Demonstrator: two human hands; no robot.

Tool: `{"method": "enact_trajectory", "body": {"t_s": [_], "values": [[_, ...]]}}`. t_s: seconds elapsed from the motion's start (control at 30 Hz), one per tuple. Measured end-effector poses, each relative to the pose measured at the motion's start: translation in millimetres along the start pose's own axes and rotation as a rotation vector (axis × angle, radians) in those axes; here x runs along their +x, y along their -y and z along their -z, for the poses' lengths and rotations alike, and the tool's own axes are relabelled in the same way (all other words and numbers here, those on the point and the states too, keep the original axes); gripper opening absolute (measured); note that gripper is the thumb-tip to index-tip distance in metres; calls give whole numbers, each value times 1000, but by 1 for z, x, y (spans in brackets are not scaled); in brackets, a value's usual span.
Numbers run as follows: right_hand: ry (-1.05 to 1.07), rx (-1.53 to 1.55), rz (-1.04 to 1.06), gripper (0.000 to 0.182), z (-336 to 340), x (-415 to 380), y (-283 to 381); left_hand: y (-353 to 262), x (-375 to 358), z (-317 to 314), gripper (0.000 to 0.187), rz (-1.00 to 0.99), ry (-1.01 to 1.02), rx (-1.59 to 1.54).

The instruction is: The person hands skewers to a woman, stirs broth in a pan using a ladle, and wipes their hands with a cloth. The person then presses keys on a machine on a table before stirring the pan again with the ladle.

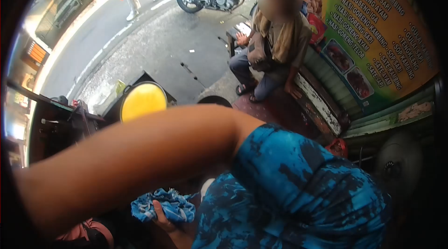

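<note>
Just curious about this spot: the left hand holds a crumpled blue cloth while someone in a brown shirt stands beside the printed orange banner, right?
The head view shows the person in the brown shirt sitting, not standing, beside the printed orange banner; the left hand does hold the crumpled blue cloth.

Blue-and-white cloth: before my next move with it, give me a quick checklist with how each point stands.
1. Blue-and-white cloth held in left hand: ok.
2. Right hand in view: not ok, only the right arm shows.
3. Whole rim of the round pan visible: not ok, the arm hides its near side.
4. Pan cool enough to touch: cannot tell.
5. Seated person not touching the cloth: ok.
</note>
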State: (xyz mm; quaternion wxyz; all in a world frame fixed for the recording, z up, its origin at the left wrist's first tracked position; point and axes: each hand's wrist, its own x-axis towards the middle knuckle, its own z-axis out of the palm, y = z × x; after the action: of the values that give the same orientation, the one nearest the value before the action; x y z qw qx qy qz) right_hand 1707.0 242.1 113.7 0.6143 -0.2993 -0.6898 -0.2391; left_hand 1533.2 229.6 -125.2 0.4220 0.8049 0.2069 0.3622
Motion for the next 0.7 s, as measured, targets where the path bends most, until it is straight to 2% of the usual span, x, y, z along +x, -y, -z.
{"method": "enact_trajectory", "body": {"t_s": [0.07,0.1,0.13,0.17,0.2,0.23,0.27,0.3,0.33,0.4,0.53,0.6,0.63,0.7], "values": [[104,106,12,31,-6,-24,4,13,-6,10,53,195,-36,-210],[384,415,-348,28,-2,-45,10,16,-8,12,54,249,-53,-277],[575,266,-440,24,-18,-84,10,17,-9,14,54,285,-62,-313],[623,311,-580,25,-13,-109,19,19,-10,16,54,321,-69,-342],[714,348,-596,23,-24,-151,18,21,-10,17,54,356,-74,-362],[757,375,-742,22,-29,-183,26,25,-11,19,55,390,-76,-370],[802,418,-760,26,-27,-205,30,28,-13,20,55,422,-78,-389],[803,496,-850,22,-23,-229,39,30,-15,23,55,456,-76,-398],[663,503,-943,32,-29,-257,50,35,-19,25,56,491,-77,-412],[548,632,-1058,44,-30,-278,62,40,-24,25,56,580,-58,-421],[511,662,-1096,48,-22,-285,68,46,-34,26,58,735,-48,-374],[499,476,-983,53,-18,-282,67,44,-31,24,58,766,-52,-332],[496,472,-984,53,-16,-281,67,43,-31,23,58,764,-47,-332],[464,404,-926,56,-10,-274,66,23,-25,16,68,615,85,-136]]}}
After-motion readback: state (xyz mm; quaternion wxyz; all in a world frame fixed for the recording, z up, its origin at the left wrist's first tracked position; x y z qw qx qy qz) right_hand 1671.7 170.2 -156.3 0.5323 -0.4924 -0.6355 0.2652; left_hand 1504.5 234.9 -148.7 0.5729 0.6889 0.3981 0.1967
